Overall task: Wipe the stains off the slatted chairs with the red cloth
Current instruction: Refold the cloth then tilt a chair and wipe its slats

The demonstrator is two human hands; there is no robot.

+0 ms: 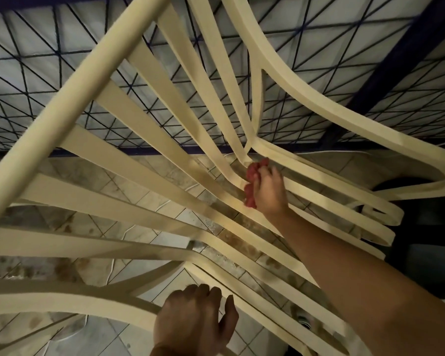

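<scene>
Left hand: the left hand (193,319) is seen nearest, at the bottom edge, back upward; its fingers are curled over a cream rail of the slatted chairs (144,209), with the thumb set apart on the right.
Right forearm: it is stretched from the lower right corner across the slats towards the seat's inner bend.
Red cloth: the red cloth (252,186) is bunched into a wad and lies against the palm side of the fingers, showing at their left and at the fingertips. It is pressed onto the slats where seat and back meet.
Right hand: the right hand (269,192) is closed round the cloth, fingers bent and held together, knuckles upward. How the thumb lies cannot be told.
Chairs: long cream slats are fanned out from a curved top rail. Doubled edges are seen at the right, as of nested shells.
Stains: brown marks (244,240) are seen along the gaps near the forearm; whether they lie on a lower slat or on the floor cannot be told.
Floor: pale tiles (70,227), blotched brown, are seen through the slats.
Background: a dark blue metal grille (62,73) of crossing bars is set beyond the chairs.
</scene>
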